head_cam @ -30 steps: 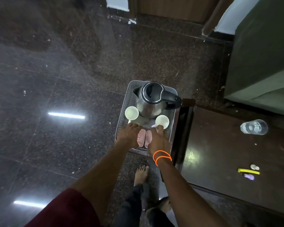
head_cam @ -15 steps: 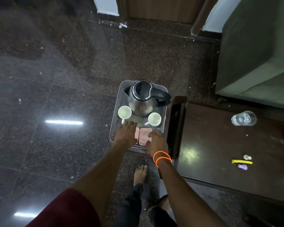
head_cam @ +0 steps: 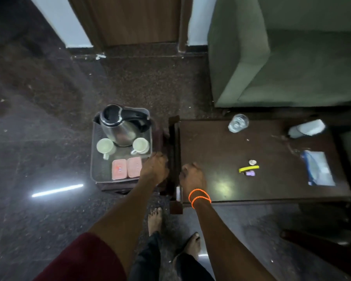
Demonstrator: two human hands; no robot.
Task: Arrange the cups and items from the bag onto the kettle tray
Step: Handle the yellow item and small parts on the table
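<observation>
A grey kettle tray point(head_cam: 94, 159) sits on a low stand left of the dark table. On it stand a steel kettle point(head_cam: 120, 126) at the back, one white cup point(head_cam: 105, 146) front left of it and a second white cup point(head_cam: 140, 145) front right. Two pink packets point(head_cam: 126, 168) lie flat side by side at the tray's front. My left hand point(head_cam: 154, 170) hovers at the tray's right front corner, fingers bent, nothing seen in it. My right hand point(head_cam: 191, 176), with orange bands at the wrist, rests over the table's left end, holding nothing. A blue-white plastic bag point(head_cam: 320, 169) lies flat at the table's right.
On the dark wooden table point(head_cam: 215, 151) stand a clear glass point(head_cam: 238, 123) and a white object point(head_cam: 308, 128) at the back; a yellow strip point(head_cam: 248, 168), a purple bit point(head_cam: 250, 173) and a small white piece point(head_cam: 252, 162) lie mid-table. A green sofa point(head_cam: 282, 57) stands behind. My bare feet are on the floor below.
Both hands have left the pink packets and shifted right, the left to the tray's corner and the right onto the table. The packets now lie flat. The view has swung right.
</observation>
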